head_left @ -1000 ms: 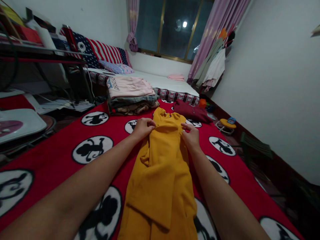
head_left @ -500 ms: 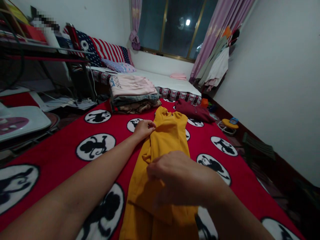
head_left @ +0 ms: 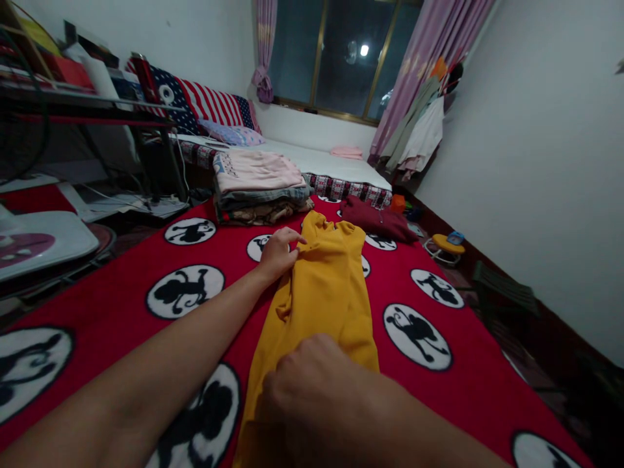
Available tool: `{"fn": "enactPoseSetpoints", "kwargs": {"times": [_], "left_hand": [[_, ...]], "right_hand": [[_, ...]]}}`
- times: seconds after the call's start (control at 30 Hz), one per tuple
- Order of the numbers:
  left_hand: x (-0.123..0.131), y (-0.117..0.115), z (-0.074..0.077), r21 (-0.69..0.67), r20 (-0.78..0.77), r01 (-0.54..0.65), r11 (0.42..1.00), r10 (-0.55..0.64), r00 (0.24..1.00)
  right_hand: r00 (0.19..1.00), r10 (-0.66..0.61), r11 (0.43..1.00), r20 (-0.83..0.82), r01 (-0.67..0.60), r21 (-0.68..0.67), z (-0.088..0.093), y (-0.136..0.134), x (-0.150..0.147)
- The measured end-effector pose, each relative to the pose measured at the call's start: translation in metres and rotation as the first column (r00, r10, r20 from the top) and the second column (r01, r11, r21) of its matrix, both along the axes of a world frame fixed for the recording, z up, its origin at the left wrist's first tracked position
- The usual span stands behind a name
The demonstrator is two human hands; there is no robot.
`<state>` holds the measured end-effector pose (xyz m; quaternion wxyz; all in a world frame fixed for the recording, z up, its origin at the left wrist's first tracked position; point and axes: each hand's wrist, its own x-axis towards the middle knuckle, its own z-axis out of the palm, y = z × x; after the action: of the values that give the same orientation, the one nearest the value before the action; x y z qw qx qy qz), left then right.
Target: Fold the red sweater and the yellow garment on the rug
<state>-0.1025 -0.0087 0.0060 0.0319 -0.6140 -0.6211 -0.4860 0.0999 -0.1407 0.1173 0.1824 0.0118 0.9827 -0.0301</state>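
Observation:
A yellow top (head_left: 326, 286) lies lengthwise on the red blanket (head_left: 468, 364), folded narrow, its neck end away from me. My left hand (head_left: 281, 253) is at its left edge near the neck, thumb and fingers pinching the cloth. Bunched folds show along that same edge, just below the hand. Closer to me, my right hand (head_left: 316, 390) is closed in a fist over the lower part of the top, gripping its fabric. The fingertips are hidden under the hand, and the near end of the top is partly covered by it.
Beyond the top stands a stack of folded clothes (head_left: 260, 185), a pink one uppermost. A dark red garment (head_left: 377, 220) lies to its right. A bed (head_left: 312, 156) is under the window. On the right floor is a yellow stool (head_left: 447, 244); a cluttered desk (head_left: 97, 110) stands left.
My right hand has moved down and toward me, drawing the loose yellow cloth along and leaving the middle of the top smoother. My left hand stays at the upper left edge.

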Motion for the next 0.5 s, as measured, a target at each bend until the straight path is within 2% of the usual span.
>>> {"fn": "enactPoseSetpoints", "kwargs": {"times": [0.03,0.1,0.13,0.2,0.23,0.27,0.3,0.33,0.37,0.4,0.43,0.5], "left_hand": [[0.004,-0.002,0.006,0.033,0.043,0.048,0.998,-0.049,0.998],[0.012,-0.005,0.017,0.004,0.204,0.214,0.977,-0.211,0.956],[0.015,-0.006,0.022,-0.044,0.309,0.324,0.945,-0.295,0.904],[0.018,-0.007,0.028,-0.141,0.495,0.52,0.843,-0.395,0.774],[0.019,-0.008,0.029,-0.174,0.57,0.587,0.791,-0.405,0.715],[0.018,-0.008,0.029,-0.203,0.636,0.636,0.745,-0.393,0.664],[0.017,-0.008,0.028,-0.229,0.698,0.668,0.708,-0.359,0.62],[0.015,-0.008,0.028,-0.252,0.751,0.692,0.676,-0.314,0.58],[0.014,-0.009,0.027,-0.271,0.794,0.713,0.646,-0.268,0.545],[0.012,-0.009,0.027,-0.291,0.821,0.727,0.622,-0.227,0.524],[0.011,-0.01,0.028,-0.313,0.824,0.725,0.614,-0.205,0.529],[0.011,-0.012,0.03,-0.366,0.764,0.69,0.624,-0.221,0.606]], "right_hand": [[0.998,-0.008,0.998,-0.055,0.005,-0.057,0.009,0.006,0.008],[0.981,-0.067,0.981,-0.184,0.031,-0.192,0.025,0.024,0.023],[0.962,-0.115,0.964,-0.246,0.049,-0.262,0.03,0.036,0.028],[0.884,-0.277,0.911,-0.376,0.117,-0.396,0.028,0.069,0.032],[0.795,-0.395,0.873,-0.46,0.168,-0.459,0.022,0.089,0.031],[0.645,-0.536,0.817,-0.544,0.236,-0.525,0.013,0.109,0.028],[0.44,-0.653,0.754,-0.616,0.306,-0.581,0.002,0.128,0.025],[0.247,-0.716,0.692,-0.653,0.373,-0.618,-0.01,0.147,0.023],[0.146,-0.755,0.63,-0.639,0.434,-0.645,-0.023,0.163,0.02],[0.112,-0.795,0.568,-0.596,0.48,-0.668,-0.035,0.177,0.019],[0.111,-0.823,0.529,-0.557,0.507,-0.68,-0.046,0.188,0.018],[0.158,-0.848,0.505,-0.505,0.525,-0.685,-0.063,0.202,0.019]]}}
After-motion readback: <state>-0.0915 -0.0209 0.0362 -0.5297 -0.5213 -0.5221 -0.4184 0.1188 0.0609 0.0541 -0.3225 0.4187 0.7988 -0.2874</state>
